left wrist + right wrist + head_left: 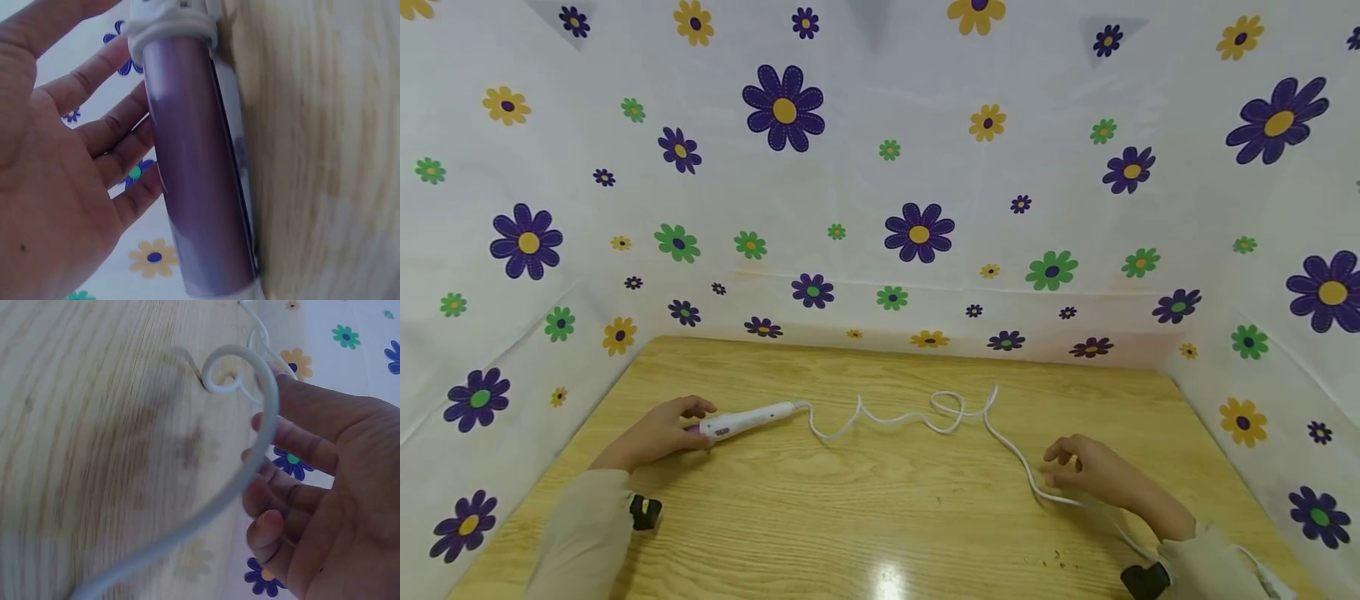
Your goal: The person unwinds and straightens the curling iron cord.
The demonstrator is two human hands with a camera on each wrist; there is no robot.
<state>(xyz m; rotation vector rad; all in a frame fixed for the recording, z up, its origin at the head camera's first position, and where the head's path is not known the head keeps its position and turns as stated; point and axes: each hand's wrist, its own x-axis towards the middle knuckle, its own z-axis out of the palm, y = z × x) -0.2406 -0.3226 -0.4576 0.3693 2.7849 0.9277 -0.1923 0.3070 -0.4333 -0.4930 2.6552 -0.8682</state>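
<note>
A hair curling iron with a white handle lies on the wooden table at the left, handle end pointing right. Its purple barrel fills the middle of the left wrist view. My left hand is at the barrel end, fingers spread and slightly bent, fingertips right at the barrel's side. A white cord runs from the handle in loose loops across to the right. Beside it my right hand hovers with loosely bent fingers, nothing between them. In the right wrist view the cord curves past the fingertips.
The wooden table is bounded at the back and both sides by white sheeting printed with flowers. A white piece at the cord's end shows at the lower right, past the right sleeve. Small dark specks lie near the front right.
</note>
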